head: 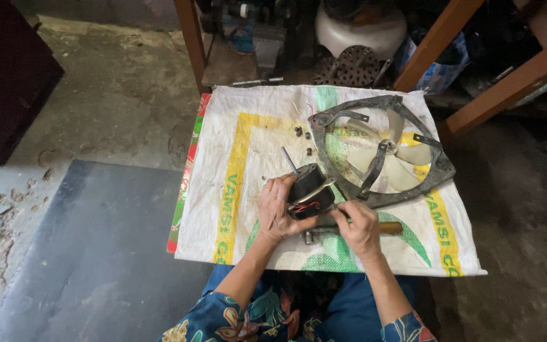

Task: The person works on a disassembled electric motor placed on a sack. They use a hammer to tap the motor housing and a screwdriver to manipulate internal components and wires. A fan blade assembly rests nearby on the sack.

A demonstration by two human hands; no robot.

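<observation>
Beside hands (318, 218): fan frame (384, 152), screws (304, 139).

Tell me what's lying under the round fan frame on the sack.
Pale fan blades show through the dark fan frame, and beneath both lies the white woven sack. The sack hides whatever surface supports it.

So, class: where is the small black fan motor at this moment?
In the head view the black fan motor sits centre frame on the white woven sack, gripped by the left hand, just left of the round fan frame.
</observation>
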